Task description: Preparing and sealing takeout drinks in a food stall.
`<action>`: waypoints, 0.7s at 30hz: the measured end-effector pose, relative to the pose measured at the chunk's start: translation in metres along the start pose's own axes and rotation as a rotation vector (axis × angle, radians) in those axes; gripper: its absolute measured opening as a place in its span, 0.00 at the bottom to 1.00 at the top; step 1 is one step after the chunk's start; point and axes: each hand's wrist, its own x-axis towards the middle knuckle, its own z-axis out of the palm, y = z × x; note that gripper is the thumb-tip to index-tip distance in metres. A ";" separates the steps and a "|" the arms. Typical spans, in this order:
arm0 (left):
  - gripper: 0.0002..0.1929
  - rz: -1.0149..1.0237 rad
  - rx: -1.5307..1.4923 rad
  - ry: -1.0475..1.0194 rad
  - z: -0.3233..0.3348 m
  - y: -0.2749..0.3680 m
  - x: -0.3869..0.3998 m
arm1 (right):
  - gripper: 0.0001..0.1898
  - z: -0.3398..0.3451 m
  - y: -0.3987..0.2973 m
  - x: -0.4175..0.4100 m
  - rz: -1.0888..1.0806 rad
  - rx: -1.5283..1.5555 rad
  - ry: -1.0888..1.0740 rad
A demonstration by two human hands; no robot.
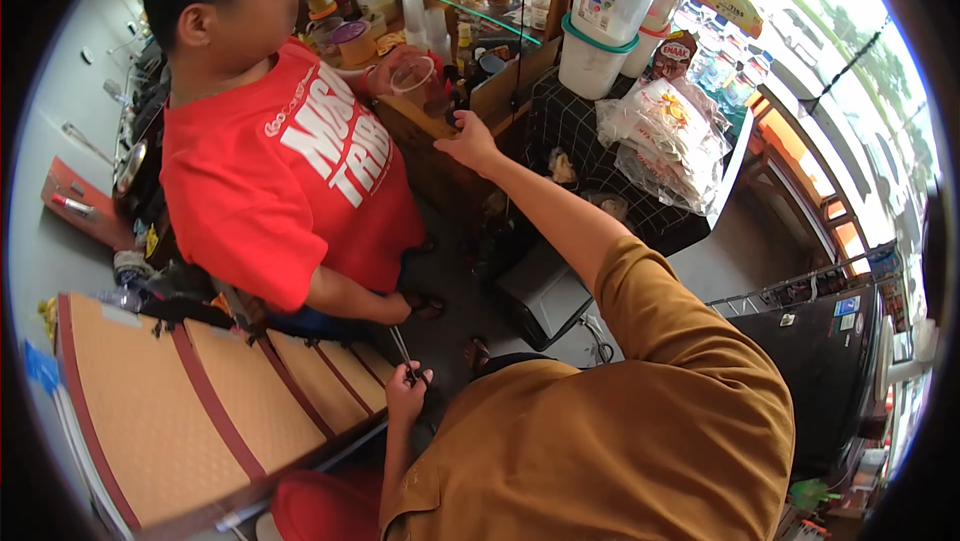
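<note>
My right hand (472, 143) reaches forward with its fingers apart and nothing visible in them. Just beyond it, a person in a red T-shirt (292, 143) holds a clear plastic cup (414, 79) with a little dark content. Down by my left side, my left hand (407, 389) grips the dark handle end of a slim metal utensil (403, 346), perhaps scissors or tongs. Its other end meets the lowered hand (394, 308) of that person; whether they also grip it I cannot tell.
Lidded white tubs (604, 38) and plastic-wrapped packs (667, 136) stand on a dark grid-patterned cloth (559, 117) at right. A wooden counter with jars (354, 42) is ahead. Tan panels (217, 398) and a red stool (322, 503) lie left; a black refrigerator (810, 368) stands right.
</note>
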 end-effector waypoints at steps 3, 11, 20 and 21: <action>0.15 0.004 -0.016 0.023 -0.015 0.002 0.033 | 0.47 0.022 0.005 0.024 -0.027 -0.062 0.072; 0.18 0.029 0.093 -0.183 -0.016 0.048 0.071 | 0.42 0.009 -0.016 0.016 -0.276 -0.002 0.100; 0.20 0.178 0.313 -0.362 0.025 0.095 0.108 | 0.27 -0.035 -0.027 -0.058 -0.150 0.122 0.040; 0.20 0.185 0.325 -0.388 0.031 0.100 0.110 | 0.27 -0.039 -0.022 -0.068 -0.161 0.134 0.031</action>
